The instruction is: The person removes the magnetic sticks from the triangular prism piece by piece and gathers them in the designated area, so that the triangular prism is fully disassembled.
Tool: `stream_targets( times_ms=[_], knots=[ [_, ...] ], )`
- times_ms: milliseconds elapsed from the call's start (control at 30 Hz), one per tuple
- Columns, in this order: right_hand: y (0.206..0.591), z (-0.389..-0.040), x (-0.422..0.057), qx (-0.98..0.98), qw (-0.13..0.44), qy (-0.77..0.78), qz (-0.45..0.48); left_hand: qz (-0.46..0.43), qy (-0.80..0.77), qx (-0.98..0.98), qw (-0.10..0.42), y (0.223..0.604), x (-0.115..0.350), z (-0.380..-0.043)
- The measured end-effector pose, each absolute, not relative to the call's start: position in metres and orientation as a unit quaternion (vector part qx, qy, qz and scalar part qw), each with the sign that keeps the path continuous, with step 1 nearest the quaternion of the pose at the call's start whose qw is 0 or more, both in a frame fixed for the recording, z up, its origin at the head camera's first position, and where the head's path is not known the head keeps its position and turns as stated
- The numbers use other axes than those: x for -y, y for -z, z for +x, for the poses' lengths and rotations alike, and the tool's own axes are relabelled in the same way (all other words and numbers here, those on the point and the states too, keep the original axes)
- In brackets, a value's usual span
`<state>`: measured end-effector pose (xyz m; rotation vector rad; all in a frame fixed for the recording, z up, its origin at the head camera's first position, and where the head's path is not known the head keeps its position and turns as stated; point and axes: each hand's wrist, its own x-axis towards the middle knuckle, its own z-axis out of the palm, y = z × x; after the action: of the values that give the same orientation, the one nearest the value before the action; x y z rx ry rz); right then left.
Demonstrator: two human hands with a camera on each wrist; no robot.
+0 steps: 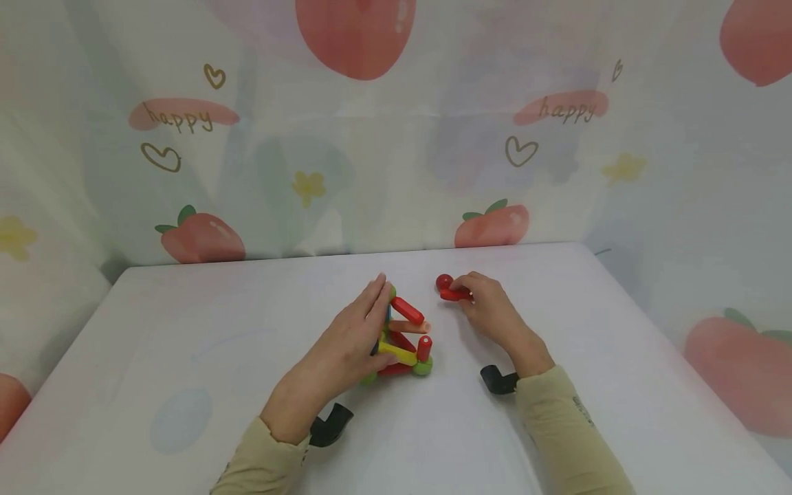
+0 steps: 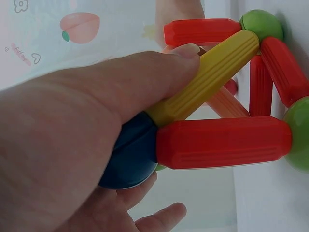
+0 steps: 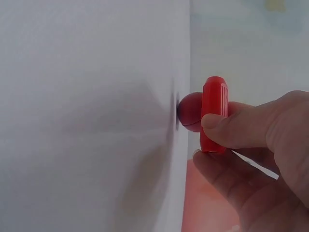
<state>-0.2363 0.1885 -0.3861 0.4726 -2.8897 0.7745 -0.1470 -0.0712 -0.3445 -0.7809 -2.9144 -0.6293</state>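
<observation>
Left of the table's middle stands a toy frame of magnetic rods and balls, with red rods (image 2: pixel 222 142), a yellow rod (image 2: pixel 205 77), an orange rod (image 1: pixel 407 327), green balls (image 2: pixel 263 24) and a blue ball (image 2: pixel 133 154). My left hand (image 1: pixel 346 337) holds this frame at its left side, thumb on the yellow rod and palm around the blue ball. Farther back to the right, my right hand (image 1: pixel 493 307) pinches a short red rod (image 3: pixel 214 96) between thumb and fingers. A red ball (image 3: pixel 189 110) sits right against that rod, close over the tabletop.
The white-covered table (image 1: pixel 185 330) runs back to a fruit-printed cloth (image 1: pixel 383 151). Black angled pieces (image 1: pixel 331 425) sit at both wrists, low over the table.
</observation>
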Motion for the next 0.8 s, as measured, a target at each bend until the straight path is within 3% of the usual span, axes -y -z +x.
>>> stream_targets(
  times_ms=[800],
  knots=[
    [0.3960, -0.2408, -0.1943, 0.956, 0.020, -0.261, 0.135, -0.254, 0.208, 0.944, 0.032, 0.3440, 0.0708, -0.1467]
  ],
)
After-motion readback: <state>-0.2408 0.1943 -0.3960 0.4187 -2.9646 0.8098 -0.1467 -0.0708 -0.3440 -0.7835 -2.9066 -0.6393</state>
